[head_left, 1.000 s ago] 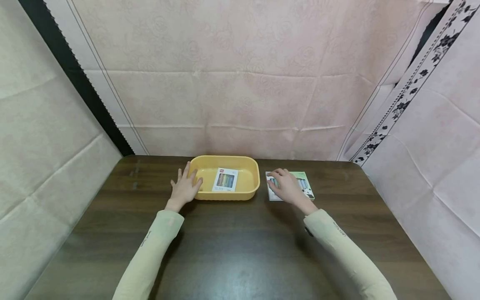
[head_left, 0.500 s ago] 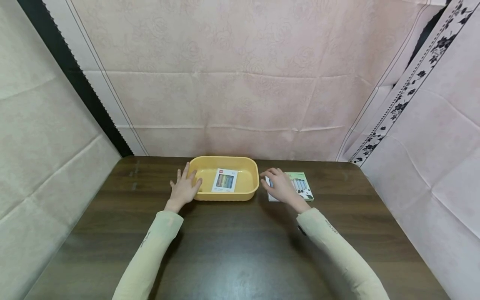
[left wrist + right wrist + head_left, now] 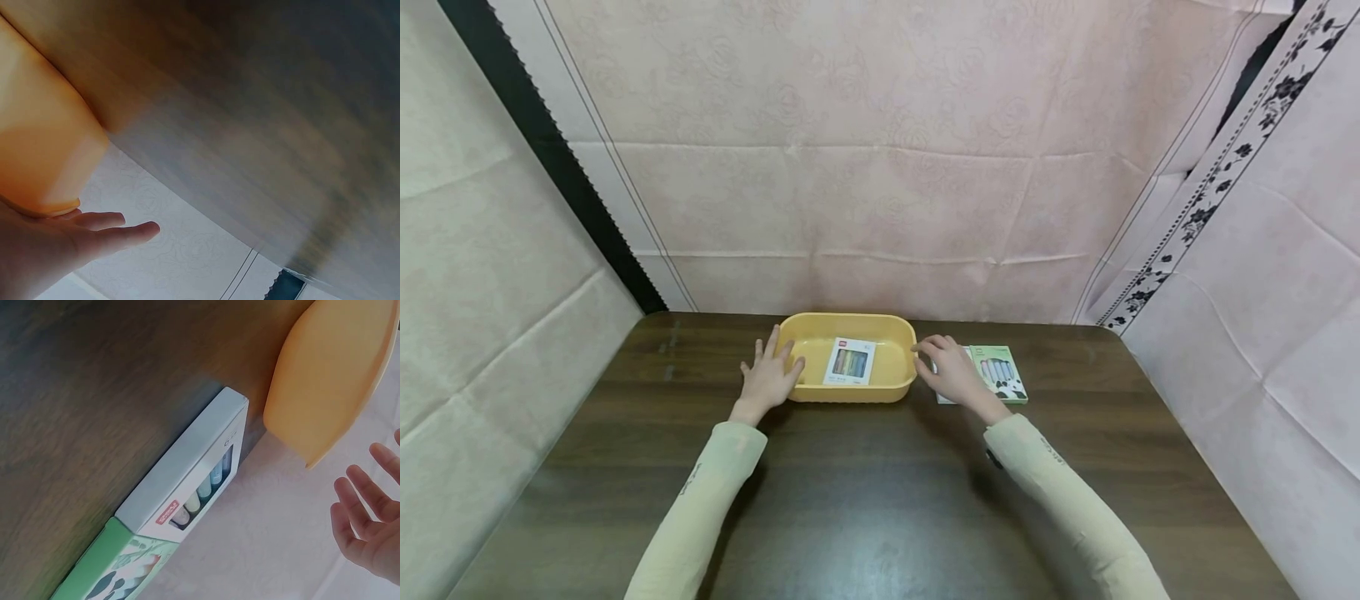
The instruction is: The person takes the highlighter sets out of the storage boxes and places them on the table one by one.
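Left hand [image 3: 767,377] is resting spread fingers on tub [image 3: 891,354]; right hand [image 3: 951,371] is hovering opposite, fingers loosely bent, probably needing even pressure.

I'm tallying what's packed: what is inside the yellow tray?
One white box lies in the yellow tray, bands of colour showing on its face. Whatever is directly beneath it is covered, and the left grip hides a bit of the left end.
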A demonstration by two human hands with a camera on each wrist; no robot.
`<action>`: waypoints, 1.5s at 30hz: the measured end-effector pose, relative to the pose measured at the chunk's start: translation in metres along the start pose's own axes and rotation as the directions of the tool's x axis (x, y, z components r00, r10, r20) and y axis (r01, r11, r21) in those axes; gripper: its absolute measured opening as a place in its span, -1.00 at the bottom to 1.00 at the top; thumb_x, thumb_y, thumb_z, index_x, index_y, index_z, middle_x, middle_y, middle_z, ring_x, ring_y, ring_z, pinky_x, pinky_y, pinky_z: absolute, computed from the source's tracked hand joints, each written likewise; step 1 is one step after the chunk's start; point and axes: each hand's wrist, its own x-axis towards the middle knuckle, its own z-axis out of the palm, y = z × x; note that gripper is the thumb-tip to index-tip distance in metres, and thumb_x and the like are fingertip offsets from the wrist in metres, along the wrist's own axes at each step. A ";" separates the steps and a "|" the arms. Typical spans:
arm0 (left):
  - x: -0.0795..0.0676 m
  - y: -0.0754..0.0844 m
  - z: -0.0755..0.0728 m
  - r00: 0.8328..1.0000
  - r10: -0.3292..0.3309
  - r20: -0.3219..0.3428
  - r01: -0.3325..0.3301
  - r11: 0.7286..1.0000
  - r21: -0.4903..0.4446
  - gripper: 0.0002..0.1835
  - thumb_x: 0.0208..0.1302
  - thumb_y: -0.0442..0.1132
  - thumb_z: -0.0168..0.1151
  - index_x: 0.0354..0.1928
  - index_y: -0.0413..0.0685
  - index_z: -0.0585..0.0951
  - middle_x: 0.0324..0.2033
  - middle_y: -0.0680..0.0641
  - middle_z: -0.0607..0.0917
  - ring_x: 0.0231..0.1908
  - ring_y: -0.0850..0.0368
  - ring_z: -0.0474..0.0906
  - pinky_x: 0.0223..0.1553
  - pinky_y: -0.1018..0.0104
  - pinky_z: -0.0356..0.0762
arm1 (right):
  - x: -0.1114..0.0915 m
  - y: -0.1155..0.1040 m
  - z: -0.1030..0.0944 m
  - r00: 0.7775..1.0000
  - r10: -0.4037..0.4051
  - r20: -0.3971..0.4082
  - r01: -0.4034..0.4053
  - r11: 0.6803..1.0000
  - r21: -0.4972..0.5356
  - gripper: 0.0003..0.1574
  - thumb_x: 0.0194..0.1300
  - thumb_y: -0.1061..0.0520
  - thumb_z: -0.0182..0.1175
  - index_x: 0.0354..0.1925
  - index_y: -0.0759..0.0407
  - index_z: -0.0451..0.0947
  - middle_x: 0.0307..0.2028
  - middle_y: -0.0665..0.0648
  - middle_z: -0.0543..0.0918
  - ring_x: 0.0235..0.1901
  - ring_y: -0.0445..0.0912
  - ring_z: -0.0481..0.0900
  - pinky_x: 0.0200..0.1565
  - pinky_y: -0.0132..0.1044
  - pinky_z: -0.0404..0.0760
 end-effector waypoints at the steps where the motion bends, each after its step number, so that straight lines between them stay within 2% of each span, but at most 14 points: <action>1: 0.000 0.000 0.000 1.000 0.001 0.002 -0.001 1.000 0.001 -0.39 0.32 0.09 -0.22 0.30 -0.12 0.21 0.40 -0.13 -0.20 0.30 -0.43 -0.21 0.00 -0.55 -0.12 | 0.001 -0.001 0.000 1.000 -0.006 -0.003 0.006 1.000 0.002 -0.72 0.19 0.10 0.10 -0.17 0.18 0.59 -0.18 0.15 0.60 -0.18 0.01 0.49 -0.15 -0.12 0.49; 9: -0.001 0.000 -0.001 1.000 -0.002 0.021 0.002 1.000 -0.002 -0.37 0.33 0.11 -0.24 0.31 -0.12 0.18 0.40 -0.11 -0.24 0.30 -0.43 -0.25 0.01 -0.54 -0.15 | 0.005 -0.006 0.002 1.000 -0.027 0.002 0.027 1.000 -0.015 -0.74 0.18 0.10 0.09 -0.20 0.16 0.60 -0.19 0.15 0.60 -0.20 0.01 0.48 -0.17 -0.14 0.46; 17: 0.000 0.000 0.000 1.000 -0.001 0.016 0.001 1.000 0.002 -0.38 0.33 0.09 -0.23 0.31 -0.14 0.19 0.40 -0.13 -0.23 0.30 -0.44 -0.24 0.00 -0.55 -0.15 | 0.009 -0.010 0.005 0.999 -0.006 0.052 0.009 0.998 -0.065 -0.71 0.19 0.01 0.08 -0.17 0.10 0.58 -0.15 0.11 0.59 -0.18 -0.02 0.45 -0.19 -0.15 0.44; 22: 0.000 0.001 -0.001 1.000 -0.002 0.016 0.002 1.000 0.000 -0.38 0.33 0.10 -0.24 0.30 -0.14 0.19 0.40 -0.13 -0.22 0.30 -0.44 -0.24 0.00 -0.55 -0.14 | 0.011 -0.012 0.006 0.996 0.020 0.091 -0.014 0.998 -0.069 -0.68 0.19 -0.01 0.09 -0.13 0.06 0.57 -0.13 0.09 0.57 -0.14 -0.04 0.42 -0.17 -0.16 0.38; 29: 0.000 0.001 -0.001 1.000 -0.001 0.007 0.001 1.000 0.002 -0.38 0.32 0.09 -0.22 0.29 -0.15 0.21 0.39 -0.17 -0.17 0.30 -0.44 -0.23 -0.01 -0.55 -0.13 | 0.016 -0.016 0.009 0.994 0.009 0.108 -0.002 0.998 -0.062 -0.67 0.16 0.00 0.14 -0.12 0.08 0.57 -0.12 0.10 0.57 -0.14 -0.03 0.41 -0.16 -0.13 0.35; 39: 0.001 0.000 -0.001 1.000 0.000 0.015 0.000 1.000 0.007 -0.38 0.32 0.08 -0.23 0.30 -0.14 0.20 0.40 -0.14 -0.19 0.29 -0.45 -0.22 -0.01 -0.55 -0.13 | 0.024 -0.024 0.013 0.975 0.043 0.218 -0.027 0.997 -0.079 -0.61 0.20 -0.09 0.09 -0.05 0.03 0.51 -0.06 0.07 0.54 -0.08 -0.03 0.40 -0.11 -0.12 0.33; 45: 0.000 0.000 0.000 1.000 -0.005 0.020 0.005 1.000 0.000 -0.38 0.33 0.08 -0.23 0.31 -0.13 0.19 0.40 -0.12 -0.23 0.30 -0.44 -0.23 0.00 -0.55 -0.14 | 0.028 -0.031 0.015 0.966 0.061 0.252 -0.047 0.997 -0.062 -0.60 0.19 -0.08 0.11 -0.03 0.04 0.51 -0.05 0.07 0.52 -0.01 -0.01 0.39 -0.07 -0.08 0.30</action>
